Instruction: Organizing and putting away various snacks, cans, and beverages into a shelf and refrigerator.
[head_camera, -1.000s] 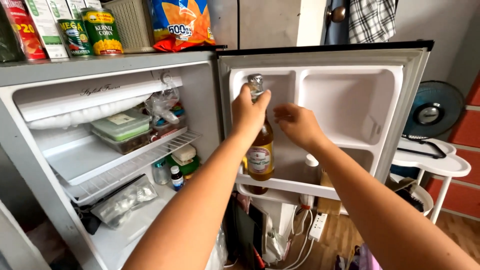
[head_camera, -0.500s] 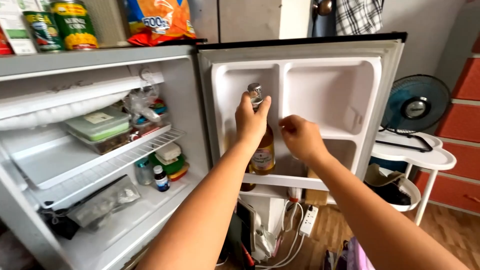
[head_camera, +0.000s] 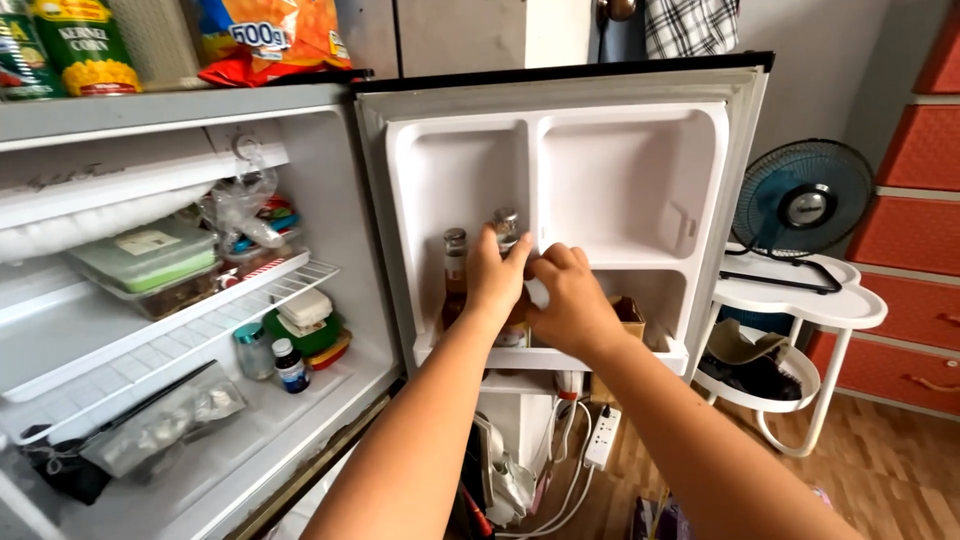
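Two bottles stand upright in our fridge door shelf. Our left hand wraps its fingers around the capped bottle; our right hand, fingers curled, touches it, beside the second bottle.

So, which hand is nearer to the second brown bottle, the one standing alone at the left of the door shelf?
Left. The left hand grips the neighbouring bottle just beside the second brown bottle. The right hand is farther right, beyond that held bottle.
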